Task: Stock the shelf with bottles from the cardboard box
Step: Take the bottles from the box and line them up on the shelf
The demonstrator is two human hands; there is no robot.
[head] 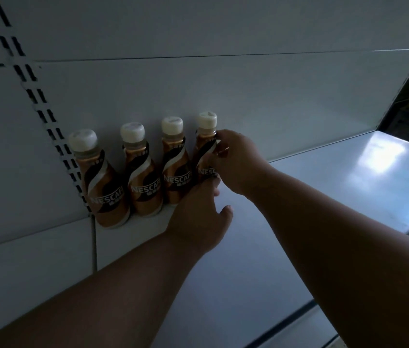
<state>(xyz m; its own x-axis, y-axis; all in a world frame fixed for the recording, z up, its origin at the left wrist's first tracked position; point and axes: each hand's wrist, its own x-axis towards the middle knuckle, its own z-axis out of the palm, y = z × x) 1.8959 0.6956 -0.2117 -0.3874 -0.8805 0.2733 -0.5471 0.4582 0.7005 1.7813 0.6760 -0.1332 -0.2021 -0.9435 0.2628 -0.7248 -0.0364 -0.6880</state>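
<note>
Brown bottle [204, 151] between fingers [217, 136] of both hands.

Dim white back panel [223, 84], perhaps metal

Four brown white-capped Nescafé bottles [148, 172] upright, row against back of white shelf [298, 197].

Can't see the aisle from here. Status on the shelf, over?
Both hands on fourth bottle: right hand at its neck, left hand at its base. Three bottles upright beside it against the back panel. Shelf to the right unobstructed.
</note>
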